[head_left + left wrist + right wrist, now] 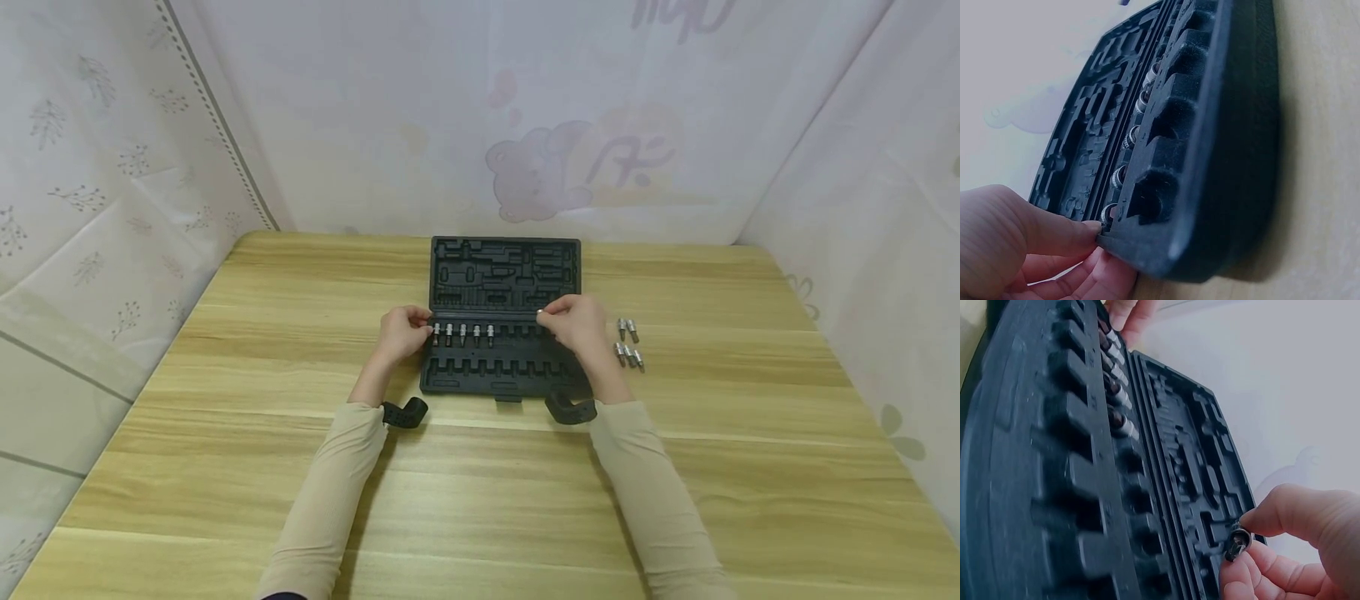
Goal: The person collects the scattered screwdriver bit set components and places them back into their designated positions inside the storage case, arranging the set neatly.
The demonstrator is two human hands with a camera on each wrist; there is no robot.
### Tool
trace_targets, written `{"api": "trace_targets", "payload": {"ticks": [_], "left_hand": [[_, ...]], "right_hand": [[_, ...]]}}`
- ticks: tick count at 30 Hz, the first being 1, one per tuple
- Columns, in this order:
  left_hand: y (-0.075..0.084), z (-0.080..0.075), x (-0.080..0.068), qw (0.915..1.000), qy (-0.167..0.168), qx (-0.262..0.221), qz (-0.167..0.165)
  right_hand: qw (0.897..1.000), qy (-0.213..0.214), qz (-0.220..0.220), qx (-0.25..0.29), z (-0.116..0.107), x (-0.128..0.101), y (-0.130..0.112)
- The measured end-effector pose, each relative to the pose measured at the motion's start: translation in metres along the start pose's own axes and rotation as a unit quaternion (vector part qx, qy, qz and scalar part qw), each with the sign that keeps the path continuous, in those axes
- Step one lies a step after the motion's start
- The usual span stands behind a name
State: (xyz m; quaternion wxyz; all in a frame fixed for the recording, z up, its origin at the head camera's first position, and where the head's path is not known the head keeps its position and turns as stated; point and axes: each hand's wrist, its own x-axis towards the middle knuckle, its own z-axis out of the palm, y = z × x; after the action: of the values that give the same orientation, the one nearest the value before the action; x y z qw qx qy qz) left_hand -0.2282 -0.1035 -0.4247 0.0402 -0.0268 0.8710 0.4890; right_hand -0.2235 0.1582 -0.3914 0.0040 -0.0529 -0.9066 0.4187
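Note:
A black plastic socket case point(480, 385) lies unfolded on the table, its lid point(506, 271) laid back behind the base. Several silver bit sockets point(462, 335) stand in a row in the left part of the base's rear slots. My left hand point(403, 333) grips the left edge of the base, thumb on top beside the endmost socket and fingers round the side. Between thumb and fingertips, my right hand point(577, 323) pinches one bit socket point(1239, 542) above the right part of the case. In the right wrist view its round end and dark tip show.
To the right of the case, several loose bit sockets point(628, 356) lie on the wooden table point(750, 483) in two small groups. Both wrists wear black camera mounts point(572, 410) close to the case's front edge. Printed curtains point(375, 125) hang behind and beside the table.

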Motion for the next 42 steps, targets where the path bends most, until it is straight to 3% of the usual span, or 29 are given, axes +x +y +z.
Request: {"api": "trace_targets", "payload": {"ticks": [7, 27, 42], "left_hand": [[-0.002, 0.0, 0.001, 1.0, -0.005, -0.004, 0.0], [0.003, -0.002, -0.002, 0.9998, -0.01, -0.009, -0.012], [0.003, -0.002, -0.002, 0.9997, -0.01, -0.007, -0.019]], "right_hand": [[1.0, 0.006, -0.001, 0.004, 0.011, 0.001, -0.009], [0.999, -0.03, 0.036, -0.019, 0.035, 0.0, -0.021], [0.995, -0.057, 0.048, -0.072, 0.048, 0.002, -0.024]]}}
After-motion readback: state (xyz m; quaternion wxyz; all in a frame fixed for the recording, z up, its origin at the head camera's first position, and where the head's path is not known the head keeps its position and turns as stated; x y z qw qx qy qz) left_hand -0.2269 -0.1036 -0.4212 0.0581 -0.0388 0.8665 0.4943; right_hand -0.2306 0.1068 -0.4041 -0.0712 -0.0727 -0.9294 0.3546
